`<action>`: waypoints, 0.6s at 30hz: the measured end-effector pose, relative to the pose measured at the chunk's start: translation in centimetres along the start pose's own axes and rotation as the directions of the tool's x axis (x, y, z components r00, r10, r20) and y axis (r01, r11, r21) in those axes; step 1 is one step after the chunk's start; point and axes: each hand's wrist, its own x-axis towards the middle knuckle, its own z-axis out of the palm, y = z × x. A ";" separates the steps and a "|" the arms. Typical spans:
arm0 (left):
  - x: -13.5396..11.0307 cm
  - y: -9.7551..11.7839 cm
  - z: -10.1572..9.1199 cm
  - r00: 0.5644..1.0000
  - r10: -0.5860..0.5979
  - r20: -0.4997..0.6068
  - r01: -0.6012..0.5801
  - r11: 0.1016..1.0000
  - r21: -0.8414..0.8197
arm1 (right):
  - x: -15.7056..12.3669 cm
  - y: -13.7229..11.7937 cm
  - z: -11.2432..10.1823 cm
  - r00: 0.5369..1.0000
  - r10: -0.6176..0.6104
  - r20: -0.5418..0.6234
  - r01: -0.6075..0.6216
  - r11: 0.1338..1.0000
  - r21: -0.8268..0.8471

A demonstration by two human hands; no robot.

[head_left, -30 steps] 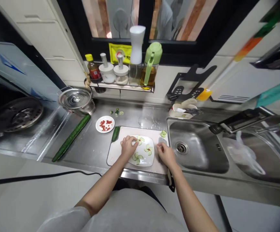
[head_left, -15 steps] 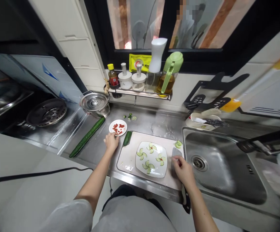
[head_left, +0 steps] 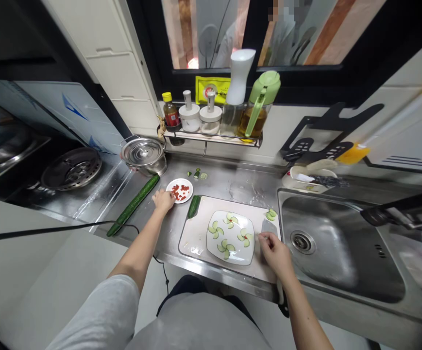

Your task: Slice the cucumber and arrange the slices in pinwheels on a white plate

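Observation:
My left hand (head_left: pixel 163 200) is at the left rim of a small white plate (head_left: pixel 190 197) of chopped red bits (head_left: pixel 180 190). Its thumb and forefinger come together at the bits; what they pinch is too small to make out. My right hand (head_left: pixel 274 251) is closed in a pinch beside a square white plate (head_left: pixel 239 253), its hold hidden. Cucumber slices on that plate form several pinwheels (head_left: pixel 226 248), two with red centres. Under the plate lies a pale cutting board (head_left: pixel 192 236). Partly behind my right hand rests a knife (head_left: pixel 268 226).
A whole cucumber (head_left: pixel 133 205) lies left; a cut piece (head_left: pixel 194 206) lies on the board's corner. Slices (head_left: pixel 271 214) sit at its far right. A lidded steel pot (head_left: pixel 143 153) stands behind, a sink (head_left: pixel 323 262) to the right. Bottles line a rack (head_left: pixel 211 136).
My left hand has shifted left around the small plate, its fingertips now at the red bits. My right hand has stayed beside the square plate. The view has moved slightly.

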 end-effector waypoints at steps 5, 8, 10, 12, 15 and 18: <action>0.9 0.5 0.2 0.997 -0.050 0.059 0.050 0.999 -0.008 | -0.3 0.1 -0.2 1.000 0.015 0.009 -0.015 1.000 -0.014; 0.8 0.3 -0.4 0.995 -0.079 0.068 0.082 0.995 -0.052 | -0.6 0.4 -0.2 1.000 0.030 0.007 -0.030 0.999 -0.016; 0.3 0.2 -1.0 0.993 -0.102 0.053 0.107 0.989 -0.105 | -0.7 0.5 -0.2 0.999 0.033 -0.001 -0.033 0.999 -0.017; -0.8 0.3 -1.6 0.994 -0.100 0.044 0.107 0.977 -0.184 | -0.8 0.4 -0.3 1.000 0.028 -0.008 -0.028 1.000 -0.013; -3.5 1.4 -1.8 0.999 -0.011 0.037 0.023 0.939 -0.343 | -1.1 -0.5 0.0 1.000 0.008 -0.010 -0.008 1.000 0.008; -7.5 3.5 -0.9 0.988 0.152 0.020 -0.123 0.862 -0.492 | -1.6 -2.1 0.8 0.999 -0.027 0.039 0.025 0.999 0.046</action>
